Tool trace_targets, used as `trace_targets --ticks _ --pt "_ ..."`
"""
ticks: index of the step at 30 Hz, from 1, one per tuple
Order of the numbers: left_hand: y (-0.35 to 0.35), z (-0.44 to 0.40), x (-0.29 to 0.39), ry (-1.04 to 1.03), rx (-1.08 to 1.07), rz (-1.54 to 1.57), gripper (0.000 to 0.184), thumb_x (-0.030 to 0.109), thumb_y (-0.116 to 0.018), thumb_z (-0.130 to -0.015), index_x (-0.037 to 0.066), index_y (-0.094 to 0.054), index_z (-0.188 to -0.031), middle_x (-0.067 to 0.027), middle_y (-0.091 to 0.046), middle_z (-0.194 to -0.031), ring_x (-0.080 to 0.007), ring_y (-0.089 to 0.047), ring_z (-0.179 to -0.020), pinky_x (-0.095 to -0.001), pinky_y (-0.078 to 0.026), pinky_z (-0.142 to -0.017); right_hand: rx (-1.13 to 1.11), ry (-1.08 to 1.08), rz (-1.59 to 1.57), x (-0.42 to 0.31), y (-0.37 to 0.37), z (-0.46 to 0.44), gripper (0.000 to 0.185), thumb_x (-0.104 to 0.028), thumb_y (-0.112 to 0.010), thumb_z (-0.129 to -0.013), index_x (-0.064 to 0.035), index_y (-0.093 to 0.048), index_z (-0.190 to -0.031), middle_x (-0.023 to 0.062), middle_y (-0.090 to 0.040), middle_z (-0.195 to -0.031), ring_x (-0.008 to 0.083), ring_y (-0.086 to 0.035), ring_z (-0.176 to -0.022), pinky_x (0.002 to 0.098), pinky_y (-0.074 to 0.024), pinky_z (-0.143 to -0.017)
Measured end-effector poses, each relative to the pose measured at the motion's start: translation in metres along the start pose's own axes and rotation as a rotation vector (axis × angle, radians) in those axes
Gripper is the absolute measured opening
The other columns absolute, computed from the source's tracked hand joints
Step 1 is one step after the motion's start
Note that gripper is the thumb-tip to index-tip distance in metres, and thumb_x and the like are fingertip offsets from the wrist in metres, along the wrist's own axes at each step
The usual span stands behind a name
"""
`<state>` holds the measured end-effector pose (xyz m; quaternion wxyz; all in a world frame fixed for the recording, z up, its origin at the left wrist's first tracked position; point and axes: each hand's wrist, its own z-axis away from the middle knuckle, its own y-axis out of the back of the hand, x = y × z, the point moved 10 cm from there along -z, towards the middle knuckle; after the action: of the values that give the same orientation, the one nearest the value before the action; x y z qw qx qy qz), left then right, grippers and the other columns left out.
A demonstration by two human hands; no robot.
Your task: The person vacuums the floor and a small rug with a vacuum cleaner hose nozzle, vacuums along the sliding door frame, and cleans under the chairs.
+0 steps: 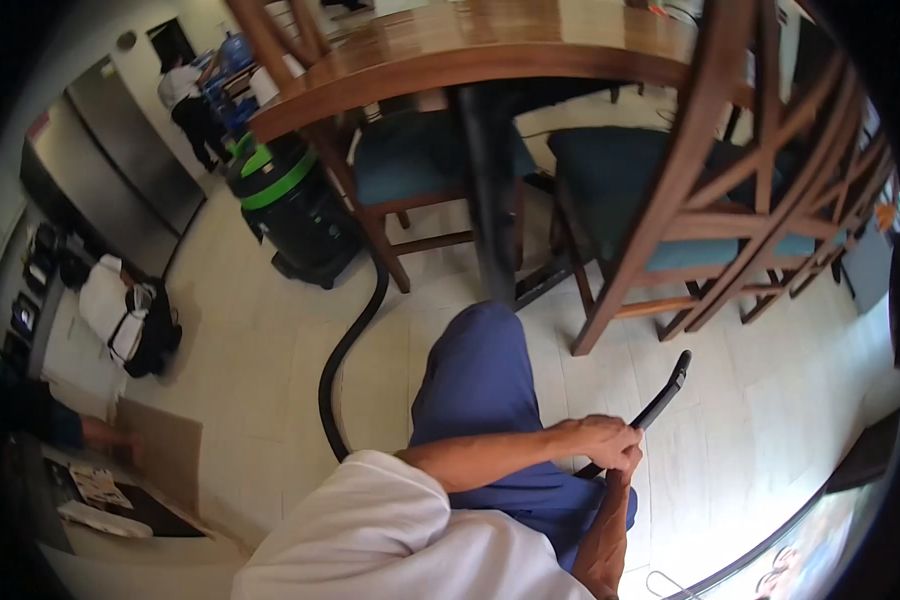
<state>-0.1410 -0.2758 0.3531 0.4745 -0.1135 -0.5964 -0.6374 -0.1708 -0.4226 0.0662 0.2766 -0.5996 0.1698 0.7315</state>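
Observation:
Both my hands are together at the lower centre right, closed around a black vacuum cleaner wand [662, 402]. My left hand [592, 437] reaches across from the left, its fingers wrapped at the wand. My right hand [627, 459] comes up from below and grips beside it, partly covered by the left. The wand's bent end points up and to the right, over the pale tiled floor. A black hose [332, 385] runs from the black and green vacuum cleaner [295, 205] and passes out of sight behind my arm. My knee [480, 375], in blue trousers, is bent in front of me.
A wooden table [490, 35] and several chairs [660, 220] with dark green seats stand ahead. At far left are a steel fridge [120, 145] and a white and black bag [130, 315]. One person [182, 95] stands at the back; another's arm [110, 438] shows at left.

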Motion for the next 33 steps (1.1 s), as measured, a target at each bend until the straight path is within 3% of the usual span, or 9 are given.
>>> trace_targets --ticks 3,9,14,19,22,24,27,29,33 --pt "0.084 0.046 -0.018 0.009 0.271 -0.041 0.046 0.021 -0.068 -0.080 -0.007 -0.055 -0.114 -0.0262 -0.068 -0.079 -0.0441 -0.068 -0.081 -0.0520 -0.053 -0.075 -0.011 -0.291 -0.065 -0.036 -0.037 0.022 0.070 -0.069 -0.047 -0.095 -0.0007 -0.055 -0.082 0.0128 -0.057 -0.059 0.0272 -0.062 -0.049 0.0387 -0.0540 -0.042" --pt "0.109 0.094 -0.068 0.112 0.480 -0.291 0.043 0.020 -0.073 -0.080 -0.008 -0.056 -0.108 -0.0281 -0.068 -0.082 -0.0425 -0.071 -0.083 -0.0509 -0.056 -0.075 0.064 -0.346 -0.013 0.000 -0.059 0.006 0.068 -0.069 -0.051 -0.093 -0.0028 -0.055 -0.079 0.0114 -0.055 -0.061 0.0258 -0.058 -0.047 0.0395 -0.0506 -0.039" --pt "0.091 0.127 -0.057 0.182 0.026 -0.263 0.059 0.022 -0.071 -0.084 -0.009 -0.052 -0.130 -0.0292 -0.068 -0.093 -0.0419 -0.071 -0.084 -0.0497 -0.056 -0.074 0.214 -0.366 -0.113 0.029 -0.067 0.018 0.066 -0.064 -0.051 -0.096 -0.0027 -0.052 -0.073 0.0109 -0.053 -0.057 0.0259 -0.054 -0.043 0.0396 -0.0465 -0.038" --pt "0.166 0.245 -0.061 0.154 0.919 -0.195 0.046 0.022 -0.072 -0.089 -0.002 -0.061 -0.127 -0.0188 -0.072 -0.095 -0.0339 -0.071 -0.079 -0.0425 -0.057 -0.071 0.289 -0.461 -0.163 0.028 -0.127 0.047 0.064 -0.062 -0.054 -0.096 -0.0018 -0.052 -0.072 0.0114 -0.053 -0.058 0.0265 -0.054 -0.043 0.0413 -0.0455 -0.039" --pt "0.204 0.352 -0.070 0.282 1.239 -0.126 0.024 0.012 -0.073 -0.088 -0.002 -0.070 -0.107 -0.0084 -0.070 -0.076 -0.0115 -0.065 -0.067 -0.0281 -0.053 -0.063 0.359 -0.505 -0.063 0.052 -0.149 0.053 0.067 -0.062 -0.056 -0.095 -0.0015 -0.052 -0.066 0.0103 -0.053 -0.059 0.0263 -0.052 -0.044 0.0412 -0.0452 -0.041" --pt "0.232 0.413 -0.081 0.399 1.370 -0.196 0.025 0.012 -0.073 -0.088 -0.004 -0.069 -0.107 -0.0089 -0.071 -0.077 -0.0107 -0.065 -0.069 -0.0289 -0.053 -0.063 0.336 -0.419 0.013 0.062 -0.156 0.050 0.069 -0.062 -0.056 -0.095 0.0009 -0.053 -0.067 0.0103 -0.053 -0.060 0.0261 -0.051 -0.044 0.0413 -0.0449 -0.042" --pt "0.274 0.487 -0.146 0.542 1.412 -0.204 0.027 0.011 -0.073 -0.088 -0.005 -0.069 -0.109 -0.0097 -0.071 -0.078 -0.0113 -0.066 -0.070 -0.0287 -0.054 -0.065 0.309 -0.363 0.077 0.047 -0.160 0.054 0.069 -0.062 -0.055 -0.095 0.0005 -0.052 -0.066 0.0103 -0.052 -0.058 0.0248 -0.051 -0.043 0.0408 -0.0447 -0.041" --pt "0.295 0.528 -0.219 0.754 1.396 -0.213 0.032 0.021 -0.076 -0.082 -0.003 -0.072 -0.103 -0.0190 -0.074 -0.083 -0.0294 -0.074 -0.078 -0.0379 -0.057 -0.072 0.291 -0.394 0.046 0.040 -0.161 0.060 0.067 -0.062 -0.055 -0.096 -0.0025 -0.049 -0.065 0.0098 -0.052 -0.056 0.0243 -0.051 -0.042 0.0402 -0.0446 -0.040" --pt "0.360 0.559 -0.292 0.893 1.331 -0.370 0.036 0.025 -0.076 -0.081 -0.003 -0.072 -0.102 -0.0211 -0.074 -0.086 -0.0345 -0.073 -0.085 -0.0412 -0.057 -0.080 0.369 -0.394 0.005 0.035 -0.142 0.040 0.066 -0.063 -0.053 -0.096 -0.0028 -0.049 -0.069 0.0100 -0.051 -0.055 0.0253 -0.052 -0.042 0.0404 -0.0457 -0.038"
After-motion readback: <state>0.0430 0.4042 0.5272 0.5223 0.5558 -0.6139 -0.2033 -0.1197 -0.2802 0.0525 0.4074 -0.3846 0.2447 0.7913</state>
